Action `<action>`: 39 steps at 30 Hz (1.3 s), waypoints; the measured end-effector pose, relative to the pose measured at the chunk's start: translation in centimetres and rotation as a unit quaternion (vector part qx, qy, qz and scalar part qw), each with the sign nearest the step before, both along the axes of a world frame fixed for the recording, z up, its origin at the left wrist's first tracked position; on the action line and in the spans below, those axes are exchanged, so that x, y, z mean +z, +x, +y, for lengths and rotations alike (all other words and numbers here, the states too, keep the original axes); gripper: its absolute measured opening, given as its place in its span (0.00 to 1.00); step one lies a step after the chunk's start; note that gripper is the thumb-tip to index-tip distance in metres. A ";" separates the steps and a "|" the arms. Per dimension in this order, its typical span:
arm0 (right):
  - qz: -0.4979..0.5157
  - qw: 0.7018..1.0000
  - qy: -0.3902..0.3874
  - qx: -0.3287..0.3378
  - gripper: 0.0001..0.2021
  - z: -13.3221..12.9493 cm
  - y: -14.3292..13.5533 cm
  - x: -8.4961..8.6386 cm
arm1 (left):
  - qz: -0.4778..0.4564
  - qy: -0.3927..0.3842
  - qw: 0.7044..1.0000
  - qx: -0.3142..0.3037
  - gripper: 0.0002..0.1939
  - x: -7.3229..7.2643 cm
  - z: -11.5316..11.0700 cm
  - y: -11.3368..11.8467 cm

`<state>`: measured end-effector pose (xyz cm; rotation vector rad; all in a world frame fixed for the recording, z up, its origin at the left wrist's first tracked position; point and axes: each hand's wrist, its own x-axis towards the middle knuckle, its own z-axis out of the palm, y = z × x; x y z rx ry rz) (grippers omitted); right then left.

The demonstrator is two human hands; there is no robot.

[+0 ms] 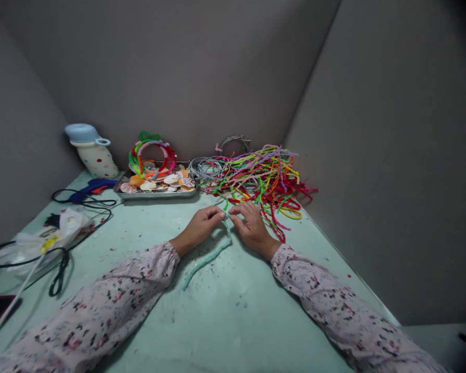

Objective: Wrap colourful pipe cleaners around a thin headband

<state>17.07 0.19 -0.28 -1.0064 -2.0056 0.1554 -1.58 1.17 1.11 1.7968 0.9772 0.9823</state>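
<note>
A light teal fuzzy stem (207,260) hangs from between my hands and bends toward the lower left over the table. My left hand (202,225) pinches its upper part between thumb and finger. Right beside it, my right hand (250,225) is closed on the same stem, fingertips nearly touching those of the left. A short green piece shows just above the fingertips. Behind my right hand lies a tangled pile of coloured fuzzy stems (264,178).
At the back, a metal tray (159,195) holds shells and wrapped rings (166,150), beside coiled grey wire (207,168). A bottle (97,155), a blue tool (87,190), black cables (58,277) and a plastic bag (72,225) occupy the left side. Grey walls enclose the table (233,321).
</note>
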 end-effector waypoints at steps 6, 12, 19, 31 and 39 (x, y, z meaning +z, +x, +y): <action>-0.002 1.000 0.004 0.002 0.04 0.0 -0.1 0.1 | 0.009 0.001 1.000 0.013 0.15 -0.2 0.1 0.0; 0.003 1.000 0.003 0.002 0.05 0.0 0.0 0.0 | 0.021 0.033 0.999 0.029 0.14 0.0 0.0 0.2; 0.002 1.000 0.000 -0.005 0.05 0.0 -0.1 0.0 | 0.014 0.020 0.999 0.023 0.14 0.0 -0.1 0.1; 0.008 1.000 -0.003 -0.007 0.04 -0.1 -0.1 0.2 | 0.025 0.054 0.998 0.019 0.11 -0.4 0.2 0.1; 0.017 1.000 -0.010 -0.011 0.04 -0.1 0.0 0.3 | 0.020 0.043 0.999 0.004 0.10 0.1 -0.2 0.3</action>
